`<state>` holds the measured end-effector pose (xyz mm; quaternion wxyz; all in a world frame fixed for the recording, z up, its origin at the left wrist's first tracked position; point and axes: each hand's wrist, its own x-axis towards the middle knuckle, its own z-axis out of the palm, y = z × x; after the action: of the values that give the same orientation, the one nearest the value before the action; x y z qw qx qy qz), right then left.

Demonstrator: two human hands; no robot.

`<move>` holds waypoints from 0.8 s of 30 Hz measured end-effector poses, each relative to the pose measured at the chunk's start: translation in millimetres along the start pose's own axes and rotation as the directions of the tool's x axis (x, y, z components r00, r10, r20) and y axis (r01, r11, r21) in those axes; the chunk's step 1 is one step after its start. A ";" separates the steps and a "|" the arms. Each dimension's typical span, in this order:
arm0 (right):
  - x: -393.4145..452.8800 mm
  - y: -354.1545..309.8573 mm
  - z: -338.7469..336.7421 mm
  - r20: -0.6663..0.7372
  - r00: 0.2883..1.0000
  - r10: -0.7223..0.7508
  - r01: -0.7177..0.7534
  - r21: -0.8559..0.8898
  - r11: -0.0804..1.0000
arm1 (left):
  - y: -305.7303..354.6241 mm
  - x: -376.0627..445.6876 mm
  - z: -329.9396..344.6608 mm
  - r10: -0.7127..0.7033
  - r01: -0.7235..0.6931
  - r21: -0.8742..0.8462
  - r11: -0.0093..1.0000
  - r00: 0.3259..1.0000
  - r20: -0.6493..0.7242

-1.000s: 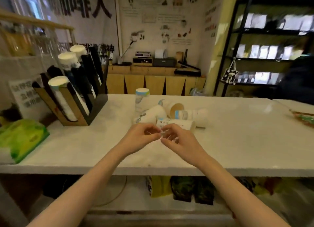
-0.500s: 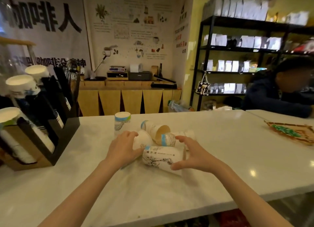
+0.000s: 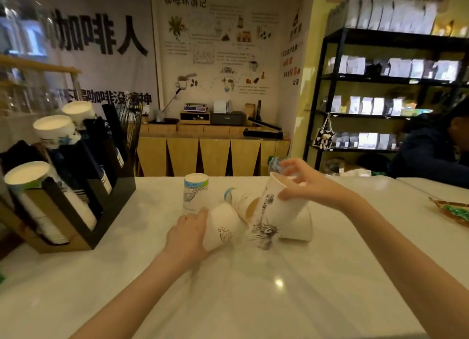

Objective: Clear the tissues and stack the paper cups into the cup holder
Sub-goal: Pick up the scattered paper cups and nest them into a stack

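My right hand (image 3: pixel 308 186) grips a tall white paper cup with a black drawing (image 3: pixel 269 211) near its rim and holds it tilted above the counter. My left hand (image 3: pixel 189 233) is closed around the base of a white cup with a small gold print (image 3: pixel 223 224) that lies on its side. Between them lies a cup with a brown inside (image 3: pixel 243 202), and another white cup (image 3: pixel 299 224) lies behind the raised one. A blue-banded cup (image 3: pixel 195 195) stands upside down at the back. The black and wood cup holder (image 3: pixel 101 206) at the left carries three slanted stacks of cups.
The white counter (image 3: pixel 253 288) runs to a front edge near me. A brown tray with green contents (image 3: pixel 454 210) lies at the right edge. A person in dark clothes (image 3: pixel 431 150) sits beyond the counter at the right, before black shelves. No tissues are in view.
My right hand has lifted the drawn cup off the counter and tilted it upward. My left hand has closed on the gold-print cup. The view has swung a little to the right.
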<state>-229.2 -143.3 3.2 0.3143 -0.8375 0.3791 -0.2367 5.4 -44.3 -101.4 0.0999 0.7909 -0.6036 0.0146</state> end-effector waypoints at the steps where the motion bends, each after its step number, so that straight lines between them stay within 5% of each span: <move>1: 3.5 -7.4 -7.7 -0.034 0.999 -0.031 0.030 -0.012 0.999 | -1.1 1.6 -2.4 -0.013 0.014 -0.081 0.997 1.000 0.006; 8: 18.1 -61.6 -29.4 -0.294 0.928 -0.227 0.275 0.132 0.952 | -1.6 11.2 8.2 0.046 -0.045 -0.627 0.778 0.999 -0.014; 11: 24.3 -75.7 -18.7 -0.312 0.910 -0.275 0.322 0.108 0.941 | 3.6 5.2 22.1 -0.024 -0.007 -0.801 0.598 0.999 -0.027; 16: 35.1 -82.8 14.9 -0.233 0.915 -0.328 0.335 -0.011 0.942 | 8.8 -5.9 29.8 -0.045 -0.013 -0.895 0.446 0.998 -0.037; 24: 46.2 -72.5 64.6 -0.008 0.949 -0.315 0.309 -0.170 0.936 | -1.7 -6.4 27.0 -0.042 -0.014 -0.890 0.455 0.998 -0.037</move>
<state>-125.2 -119.8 17.2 0.1952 -0.9060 0.2654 -0.2656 2.6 -42.5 -129.0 0.5142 0.6268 -0.5130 -0.2821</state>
